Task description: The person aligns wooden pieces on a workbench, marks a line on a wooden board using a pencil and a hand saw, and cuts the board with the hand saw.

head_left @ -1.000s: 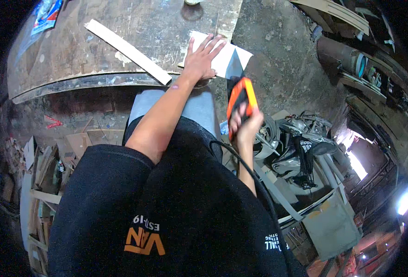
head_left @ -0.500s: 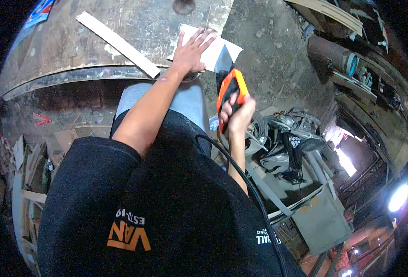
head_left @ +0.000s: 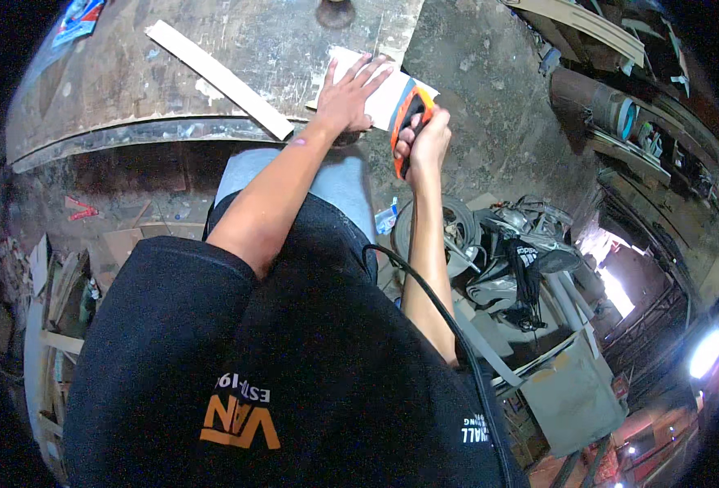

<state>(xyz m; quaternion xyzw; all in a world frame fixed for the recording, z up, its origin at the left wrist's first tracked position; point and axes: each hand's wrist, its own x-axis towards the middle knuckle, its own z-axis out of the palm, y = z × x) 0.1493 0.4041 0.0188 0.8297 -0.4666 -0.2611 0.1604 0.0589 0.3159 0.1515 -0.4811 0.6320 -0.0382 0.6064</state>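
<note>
A white board (head_left: 383, 99) lies at the workbench's right end and juts past its edge. My left hand (head_left: 349, 98) presses flat on the board with its fingers spread. In my right hand (head_left: 425, 140) is a hand saw (head_left: 418, 102), its orange and black handle wrapped by my fingers. The blade crosses the board to the right of my left hand, and most of it is hidden beyond the handle. A long pale wood strip (head_left: 219, 79) lies slantwise on the workbench (head_left: 115, 89), left of my left hand.
A blue and red packet (head_left: 78, 20) is at the bench's far left. Below right, a motorcycle (head_left: 506, 252) stands on the floor. Timber offcuts (head_left: 62, 285) lean at the left, near a red tool (head_left: 80, 209) on the floor. A black cable (head_left: 432, 301) hangs across my front.
My right hand has pushed the saw forward and up, so its handle now sits close to the board and less blade shows. My left hand stays on the board; the whole view shifted slightly.
</note>
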